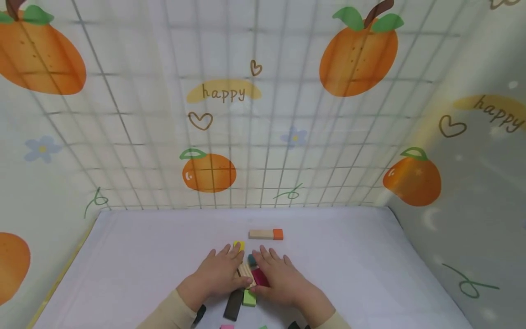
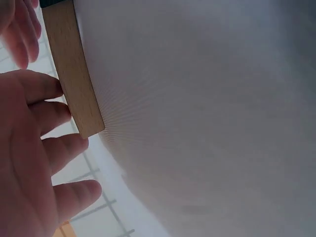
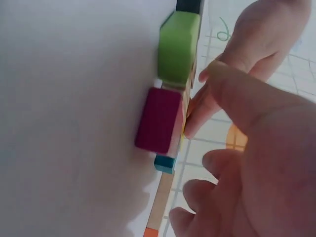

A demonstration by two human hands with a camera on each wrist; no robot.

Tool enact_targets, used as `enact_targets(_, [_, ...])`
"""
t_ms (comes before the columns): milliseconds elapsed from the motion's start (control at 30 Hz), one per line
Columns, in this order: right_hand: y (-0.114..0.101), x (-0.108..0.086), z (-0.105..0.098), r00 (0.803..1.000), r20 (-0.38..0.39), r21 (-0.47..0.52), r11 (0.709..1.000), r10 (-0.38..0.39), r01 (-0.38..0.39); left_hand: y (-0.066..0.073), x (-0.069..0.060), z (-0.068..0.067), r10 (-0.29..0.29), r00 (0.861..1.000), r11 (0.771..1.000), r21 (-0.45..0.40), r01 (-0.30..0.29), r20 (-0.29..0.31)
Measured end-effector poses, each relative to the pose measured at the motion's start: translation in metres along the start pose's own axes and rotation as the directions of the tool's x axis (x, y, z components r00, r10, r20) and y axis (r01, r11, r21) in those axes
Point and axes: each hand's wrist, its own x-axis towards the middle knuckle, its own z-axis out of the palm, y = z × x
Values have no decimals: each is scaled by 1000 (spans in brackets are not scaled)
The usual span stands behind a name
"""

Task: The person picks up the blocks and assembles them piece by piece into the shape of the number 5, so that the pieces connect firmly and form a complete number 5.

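1. While both hands lie flanking a small cluster of wooden blocks, the cluster sits on the white-covered table [image 1: 164, 237], about midway between its left and right edges and well apart from its far edge.
2. The left hand [image 1: 222, 272] has its fingers straight and slightly spread, with the thumb over the bundle of natural wood blocks [image 1: 244, 273] and the fingertips beside the yellow block [image 1: 239, 246].
3. The right hand [image 1: 283, 279] also has its fingers extended and spread; its thumb reaches between the magenta block [image 1: 259, 277] and the lime-green block [image 1: 249, 299]. Whether it presses on either, I cannot tell.
4. The teal block [image 1: 251, 261] peeks out just beside the right hand's fingertips.
5. A long dark block [image 1: 234, 305] lies tilted beside the lime-green one, toward the near side of the table.
6. Nearer the far edge, apart from the cluster, a pale wood block [image 1: 261, 234] meets an orange block [image 1: 278, 234] end to end, roughly parallel to that edge.
7. Beyond the far edge hangs a grid-patterned curtain [image 1: 271, 114] printed with oranges.
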Motion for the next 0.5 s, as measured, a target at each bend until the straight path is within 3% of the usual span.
enact_targets(300, [21,18,-7,992,-95,-48,995,84,-89,-4,2,-4,-79,991,997,-2,79,-110])
enact_targets(500, [35,28,-8,979,-148,-59,987,138,-148,-4,1,-2,-83,996,997,-7,83,-23])
